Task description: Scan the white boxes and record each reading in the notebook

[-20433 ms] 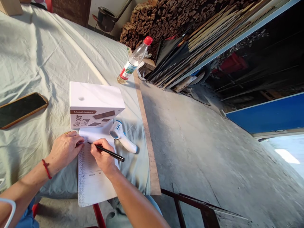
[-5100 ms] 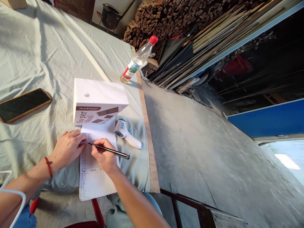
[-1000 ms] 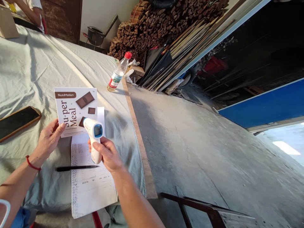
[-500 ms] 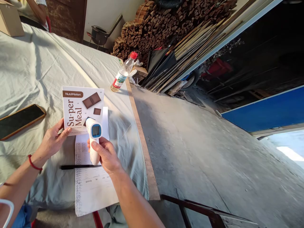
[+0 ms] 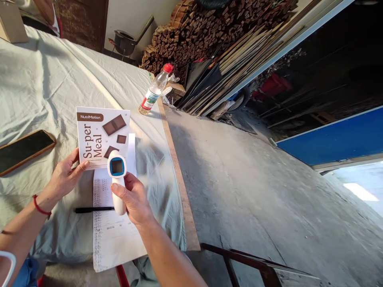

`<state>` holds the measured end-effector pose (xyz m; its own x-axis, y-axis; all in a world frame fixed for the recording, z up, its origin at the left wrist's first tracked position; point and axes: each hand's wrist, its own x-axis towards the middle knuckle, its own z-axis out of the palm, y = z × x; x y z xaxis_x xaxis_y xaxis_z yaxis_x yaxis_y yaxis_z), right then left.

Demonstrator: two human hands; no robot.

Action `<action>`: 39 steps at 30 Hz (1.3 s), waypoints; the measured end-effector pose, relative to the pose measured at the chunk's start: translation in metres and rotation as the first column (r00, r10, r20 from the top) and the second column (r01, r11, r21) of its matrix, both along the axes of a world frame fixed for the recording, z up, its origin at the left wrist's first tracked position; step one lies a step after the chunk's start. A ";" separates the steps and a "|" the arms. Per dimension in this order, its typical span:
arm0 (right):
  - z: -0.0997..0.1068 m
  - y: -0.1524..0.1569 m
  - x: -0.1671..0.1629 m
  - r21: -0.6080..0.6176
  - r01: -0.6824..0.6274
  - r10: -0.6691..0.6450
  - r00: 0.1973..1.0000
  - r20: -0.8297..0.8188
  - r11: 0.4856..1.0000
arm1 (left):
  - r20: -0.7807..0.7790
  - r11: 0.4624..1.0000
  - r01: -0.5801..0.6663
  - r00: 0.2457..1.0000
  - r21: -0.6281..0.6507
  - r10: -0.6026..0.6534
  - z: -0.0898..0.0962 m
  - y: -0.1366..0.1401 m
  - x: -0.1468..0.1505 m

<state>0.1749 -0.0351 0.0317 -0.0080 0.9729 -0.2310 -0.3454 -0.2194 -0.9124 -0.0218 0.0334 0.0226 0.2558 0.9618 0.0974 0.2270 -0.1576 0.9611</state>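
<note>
My left hand (image 5: 66, 174) is closed on the lower left corner of a white box (image 5: 89, 139) printed "NutriMotion Su-per Meal" with brown chocolate pieces. In my right hand (image 5: 136, 199) is a white infrared thermometer (image 5: 119, 195), its blue-framed screen facing me and looking dark. The thermometer's head overlaps the box's lower edge from this viewpoint; whether they touch I cannot tell. Below both lies an open notebook (image 5: 119, 247) with handwriting, partly hidden by my right hand. A black pen (image 5: 89, 210) lies across its left edge.
A smartphone (image 5: 26, 151) lies at left on the cloth-covered table (image 5: 60, 79). Near the table's right edge stands a red-capped bottle (image 5: 152, 91). A cardboard box (image 5: 12, 24) and part of another person are at the far left. Stacked firewood (image 5: 176, 44) stands behind.
My right hand has drawn the thermometer slightly down and toward me, and its screen now faces me more squarely. The left hand keeps its grip on the box.
</note>
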 end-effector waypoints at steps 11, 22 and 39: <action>0.011 -0.003 0.007 0.063 0.087 -0.091 0.994 0.060 0.994 | 0.099 1.000 0.013 0.995 -0.026 -0.010 -0.003 0.002 0.003; -0.013 0.014 0.118 0.137 -0.175 -0.079 0.302 0.950 0.975 | 0.123 0.997 -0.045 0.992 0.071 0.036 -0.020 0.005 -0.001; -0.011 -0.030 0.030 -0.149 -0.647 0.121 -0.087 0.989 0.748 | -0.329 0.867 -0.243 0.854 0.434 0.403 -0.009 -0.027 0.007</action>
